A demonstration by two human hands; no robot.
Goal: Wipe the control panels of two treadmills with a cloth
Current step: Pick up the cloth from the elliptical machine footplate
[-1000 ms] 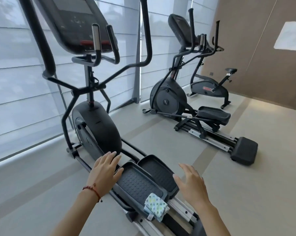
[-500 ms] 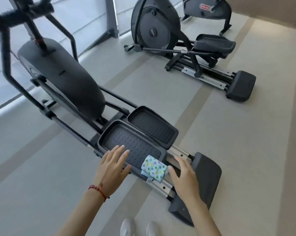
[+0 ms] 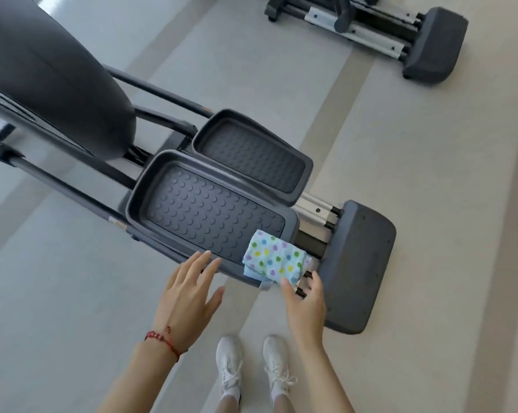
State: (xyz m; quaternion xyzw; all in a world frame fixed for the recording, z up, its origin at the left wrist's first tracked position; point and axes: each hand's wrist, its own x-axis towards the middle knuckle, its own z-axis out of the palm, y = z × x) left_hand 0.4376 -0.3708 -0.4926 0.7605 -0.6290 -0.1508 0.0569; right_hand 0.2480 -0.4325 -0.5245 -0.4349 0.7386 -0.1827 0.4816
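**Cloth within reach of the right hand, not yet picked up**

The floor point(image 3: 400, 204) is pale, with wide darker bands running away from the person. On it stands the nearer exercise machine point(image 3: 52, 84), its large dark housing at the upper left and its rear base cover point(image 3: 359, 263) at the right; its control panel is out of view. The tail end of a second machine point(image 3: 430, 43) lies well apart at the top right. Two studded pedals sit side by side: the far pedal point(image 3: 251, 156) and the near pedal point(image 3: 207, 210).

The cloth point(image 3: 274, 260), folded and dotted in colours, lies on the near pedal's rear corner, overhanging the edge toward the person. Its long axis runs roughly left to right, slanting down to the right.

The right hand point(image 3: 307, 299) is the nearer one: the cloth lies just ahead of its grip, fingers apart and loosely curved, the thumb tip at the cloth's near edge; whether it touches I cannot tell. The left hand point(image 3: 189, 296) hovers with fingers spread and straight, holding nothing, off to the cloth's left by the pedal's rim.

A short forward reach by the right hand should take the cloth; no wiping looks begun.
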